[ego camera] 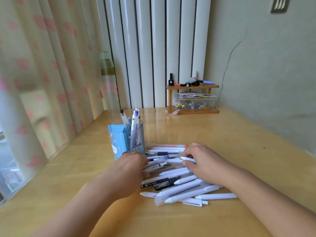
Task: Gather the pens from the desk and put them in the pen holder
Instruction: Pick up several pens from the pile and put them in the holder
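Note:
A heap of pens [177, 183], mostly white with a few black and clear ones, lies on the wooden desk [239, 139] in front of me. A blue pen holder [126, 142] with cat pictures stands just left of the heap and holds several pens upright. My left hand [131, 168] rests on the heap's left edge, fingers curled onto the pens there. My right hand [203, 161] lies over the heap's right side and pinches a white pen [187, 159] between thumb and fingers. A clear pen with a red tip [167, 145] lies at the far edge of the heap.
A small wooden shelf [193, 100] with a clear box of clips and small bottles stands at the back of the desk against the wall. A curtain [42, 82] hangs on the left, with a tall clear bottle [108, 82] beside it. White radiator pipes [153, 48] rise behind the desk.

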